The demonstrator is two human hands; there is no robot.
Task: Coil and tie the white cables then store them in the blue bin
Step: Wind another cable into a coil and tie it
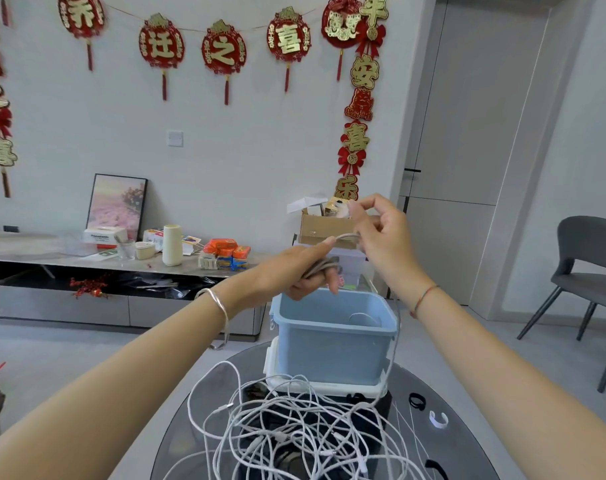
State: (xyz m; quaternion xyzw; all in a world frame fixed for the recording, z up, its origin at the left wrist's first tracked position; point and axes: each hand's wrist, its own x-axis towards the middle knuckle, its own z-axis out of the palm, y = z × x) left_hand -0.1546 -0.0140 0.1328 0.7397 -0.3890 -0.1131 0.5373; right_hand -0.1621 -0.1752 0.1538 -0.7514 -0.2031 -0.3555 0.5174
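Above the blue bin (pixel 332 344), my left hand (pixel 294 271) grips a small coil of white cable (pixel 324 265). My right hand (pixel 377 230) pinches a strand of the same cable (pixel 346 236) just right of the coil. That cable's loose end hangs from my right hand down past the bin's right side (pixel 397 337). A tangled heap of several white cables (pixel 294 431) lies on the dark round table (pixel 443 386) in front of the bin. One coiled cable (pixel 364 318) rests inside the bin.
The bin stands on a white lid (pixel 329 384). A black tie ring (pixel 417 400) and a white clip (pixel 438 419) lie on the table's right side. A grey chair (pixel 589 271) stands at right. A low cabinet with clutter (pixel 121 258) runs along the wall.
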